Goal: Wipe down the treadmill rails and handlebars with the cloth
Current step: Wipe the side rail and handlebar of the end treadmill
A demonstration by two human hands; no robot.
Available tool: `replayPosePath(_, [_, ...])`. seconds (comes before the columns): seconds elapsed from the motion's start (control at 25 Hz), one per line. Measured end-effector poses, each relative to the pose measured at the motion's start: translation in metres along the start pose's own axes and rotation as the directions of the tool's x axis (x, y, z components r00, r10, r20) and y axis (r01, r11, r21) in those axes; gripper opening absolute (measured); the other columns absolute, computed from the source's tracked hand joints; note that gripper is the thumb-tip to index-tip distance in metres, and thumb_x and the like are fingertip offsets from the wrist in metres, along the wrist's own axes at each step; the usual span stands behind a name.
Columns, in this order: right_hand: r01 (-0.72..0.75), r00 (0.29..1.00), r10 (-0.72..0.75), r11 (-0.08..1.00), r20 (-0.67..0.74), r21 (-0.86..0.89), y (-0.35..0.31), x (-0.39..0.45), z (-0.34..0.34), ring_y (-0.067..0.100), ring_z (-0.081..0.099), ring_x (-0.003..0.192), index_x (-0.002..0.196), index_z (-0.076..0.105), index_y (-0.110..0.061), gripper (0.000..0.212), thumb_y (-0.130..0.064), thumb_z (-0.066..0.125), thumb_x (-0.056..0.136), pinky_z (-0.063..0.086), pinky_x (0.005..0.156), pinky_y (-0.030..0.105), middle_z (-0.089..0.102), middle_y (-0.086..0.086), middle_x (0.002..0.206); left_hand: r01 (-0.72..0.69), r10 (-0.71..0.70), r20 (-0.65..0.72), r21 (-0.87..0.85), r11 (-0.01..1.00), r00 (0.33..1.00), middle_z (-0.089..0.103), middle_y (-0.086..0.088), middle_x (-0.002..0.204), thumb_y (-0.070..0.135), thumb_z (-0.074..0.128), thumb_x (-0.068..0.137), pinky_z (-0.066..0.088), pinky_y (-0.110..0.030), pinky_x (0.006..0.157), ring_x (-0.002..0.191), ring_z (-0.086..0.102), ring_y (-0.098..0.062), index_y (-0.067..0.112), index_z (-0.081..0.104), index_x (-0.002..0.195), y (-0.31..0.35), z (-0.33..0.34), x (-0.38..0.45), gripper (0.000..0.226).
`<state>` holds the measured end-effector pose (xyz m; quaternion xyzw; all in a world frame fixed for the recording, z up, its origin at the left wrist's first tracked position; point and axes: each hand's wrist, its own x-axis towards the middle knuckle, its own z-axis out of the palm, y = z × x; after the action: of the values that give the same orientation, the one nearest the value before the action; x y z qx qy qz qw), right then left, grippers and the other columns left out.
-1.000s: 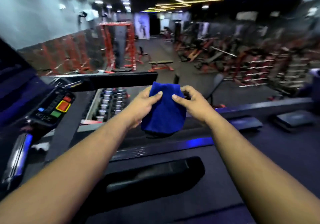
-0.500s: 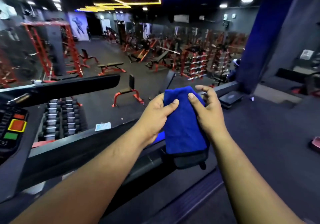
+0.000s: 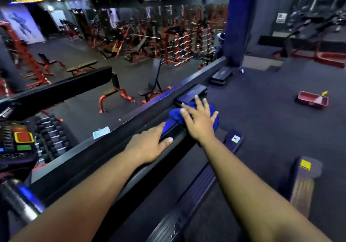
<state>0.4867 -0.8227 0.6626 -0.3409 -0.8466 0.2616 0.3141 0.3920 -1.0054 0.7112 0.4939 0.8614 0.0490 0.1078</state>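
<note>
My right hand (image 3: 199, 122) lies flat with fingers spread wide, pressing the bunched blue microfibre cloth (image 3: 215, 119) down on the long black treadmill side rail (image 3: 104, 159). My left hand (image 3: 149, 145) rests open on the same rail just behind the cloth, fingers straight and holding nothing. The black console with red and green buttons (image 3: 17, 140) sits at far left. A red tray (image 3: 312, 99) lies on the dark floor, well apart.

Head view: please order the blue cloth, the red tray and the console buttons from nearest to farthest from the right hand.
From the right hand:
1. Blue cloth: under its fingers, on the rail.
2. Red tray: on the floor, far right.
3. Console buttons: far left edge.
</note>
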Motion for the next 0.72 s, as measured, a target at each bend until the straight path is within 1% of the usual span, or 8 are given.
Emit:
replayPosePath(0.08, [-0.182,0.978,0.198,0.963,-0.069,0.198,-0.003,-0.001,0.001,0.014,-0.002,0.152,0.129,0.060,-0.041,0.039,-0.052,0.038,0.099,0.010,0.113,0.072,0.014,-0.010,0.165,-0.076,0.075,0.018,0.063,0.995,0.997,0.022,0.006,0.164,0.067,0.027,0.096,0.031,-0.050,0.116,0.147,0.031,-0.019,0.030,0.009,0.158,-0.017,0.012,-0.034,0.075])
replayPosePath(0.16, [-0.220,0.958,0.259,0.939,-0.123,0.263,-0.026,-0.037,0.016,0.014,0.001,0.152,0.132,0.059,-0.035,0.039,-0.039,0.039,0.099,0.022,0.113,0.065,0.016,-0.009,0.165,-0.121,0.121,-0.006,0.029,0.992,0.993,0.013,0.008,0.166,0.068,0.017,0.093,0.024,-0.051,0.120,0.151,0.020,-0.012,0.031,0.004,0.158,-0.028,0.020,-0.058,0.076])
replayPosePath(0.28, [-0.135,0.980,0.159,0.973,-0.120,0.187,-0.043,-0.104,0.027,0.013,0.009,0.151,0.139,0.050,-0.042,0.042,-0.041,0.040,0.098,0.024,0.105,0.049,0.021,-0.013,0.163,-0.163,0.162,-0.031,-0.034,0.986,0.986,0.001,0.010,0.167,0.061,0.018,0.097,0.014,-0.050,0.123,0.153,0.004,-0.007,0.033,-0.001,0.158,-0.030,0.022,-0.063,0.070])
replayPosePath(0.4, [0.009,0.997,-0.014,0.997,-0.075,-0.073,-0.008,-0.076,0.010,0.014,0.005,0.152,0.141,0.043,-0.049,0.046,-0.055,0.040,0.096,0.008,0.111,0.064,0.020,-0.011,0.163,-0.186,0.186,0.006,0.007,0.982,0.982,-0.010,0.012,0.166,0.055,0.022,0.101,0.005,-0.053,0.123,0.153,-0.008,-0.008,0.034,-0.005,0.157,-0.027,0.022,-0.055,0.066])
replayPosePath(0.44, [-0.031,0.996,0.029,0.999,-0.079,-0.017,0.002,-0.053,0.006,0.015,0.000,0.153,0.139,0.045,-0.048,0.043,-0.054,0.043,0.096,0.002,0.111,0.070,0.017,-0.009,0.164,-0.188,0.188,0.017,0.014,0.982,0.982,-0.011,0.012,0.166,0.054,0.022,0.102,0.004,-0.053,0.123,0.152,-0.010,-0.008,0.035,-0.005,0.157,-0.027,0.022,-0.053,0.065])
replayPosePath(0.52, [-0.183,0.967,0.222,0.948,-0.128,0.259,0.007,-0.021,0.009,0.017,-0.008,0.153,0.135,0.052,-0.045,0.038,-0.045,0.047,0.097,0.001,0.112,0.075,0.009,-0.008,0.166,-0.178,0.178,0.017,0.002,0.984,0.984,-0.010,0.012,0.166,0.051,0.023,0.103,0.005,-0.051,0.124,0.152,-0.009,-0.007,0.037,-0.003,0.157,-0.026,0.022,-0.050,0.062])
replayPosePath(0.6, [-0.274,0.902,0.400,0.822,-0.164,0.499,-0.012,-0.038,0.032,0.016,-0.011,0.152,0.142,0.045,-0.043,0.050,-0.050,0.048,0.093,0.000,0.118,0.065,-0.002,-0.007,0.167,-0.173,0.174,0.042,-0.013,0.985,0.984,-0.009,0.013,0.166,0.049,0.024,0.103,0.005,-0.049,0.124,0.152,-0.008,-0.007,0.037,-0.001,0.157,-0.024,0.022,-0.049,0.061])
replayPosePath(0.72, [-0.242,0.926,0.365,0.774,-0.100,0.585,-0.057,-0.108,0.066,0.007,-0.020,0.149,0.153,0.013,-0.047,0.080,-0.070,0.045,0.083,-0.005,0.119,0.043,-0.014,-0.003,0.166,-0.169,0.171,0.042,-0.038,0.985,0.984,-0.009,0.015,0.165,0.055,0.020,0.098,0.006,-0.047,0.125,0.152,-0.007,-0.006,0.039,-0.001,0.157,-0.026,0.020,-0.048,0.064])
